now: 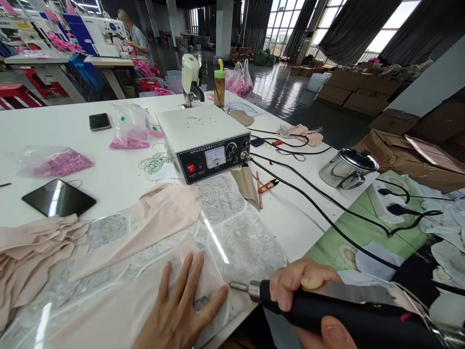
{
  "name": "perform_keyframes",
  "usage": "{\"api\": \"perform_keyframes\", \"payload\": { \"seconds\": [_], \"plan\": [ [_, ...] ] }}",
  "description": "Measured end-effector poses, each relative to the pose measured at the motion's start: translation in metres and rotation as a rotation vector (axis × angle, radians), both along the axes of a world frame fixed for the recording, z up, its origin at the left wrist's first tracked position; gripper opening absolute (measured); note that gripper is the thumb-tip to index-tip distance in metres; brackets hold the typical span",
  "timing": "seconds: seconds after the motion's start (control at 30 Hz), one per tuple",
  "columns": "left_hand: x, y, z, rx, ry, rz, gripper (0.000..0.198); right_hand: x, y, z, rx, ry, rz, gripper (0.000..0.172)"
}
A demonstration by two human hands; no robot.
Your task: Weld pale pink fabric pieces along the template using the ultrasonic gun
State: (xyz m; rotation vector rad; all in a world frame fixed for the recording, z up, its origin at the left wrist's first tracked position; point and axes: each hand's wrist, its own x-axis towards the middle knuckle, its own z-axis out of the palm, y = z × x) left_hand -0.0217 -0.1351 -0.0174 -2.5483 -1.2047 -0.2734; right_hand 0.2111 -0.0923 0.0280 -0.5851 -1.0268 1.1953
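Note:
My left hand lies flat with spread fingers on a thin beige fabric piece. Under the fabric is a clear, glossy sheet with a grey marbled pattern. My right hand is wrapped round a black handheld ultrasonic welder. Its narrow metal tip points left, close to my left thumb and the fabric's edge; whether it touches the fabric I cannot tell. A second beige piece lies crumpled farther back, and a stack of beige fabric sits at the left.
A control box with a dial stands mid-table, black cables running right. Orange thread snips, a glass pot, a tablet, a phone and bags of pink pieces surround it. A person sits at a sewing machine behind.

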Motion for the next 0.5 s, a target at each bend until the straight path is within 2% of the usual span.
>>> {"api": "perform_keyframes", "payload": {
  "seconds": [0.17,0.33,0.5],
  "plan": [
    [0.002,-0.002,0.0,0.013,-0.013,0.012,0.112,-0.006,0.002,-0.001,0.007,0.0,0.006,0.022],
    [0.003,-0.001,0.0,-0.02,-0.018,0.037,0.101,-0.013,0.002,0.0,0.004,0.005,0.02,0.02],
    [0.002,-0.001,-0.001,0.001,0.004,0.023,0.105,-0.012,0.002,-0.001,-0.011,-0.043,0.048,0.021]
  ]
}}
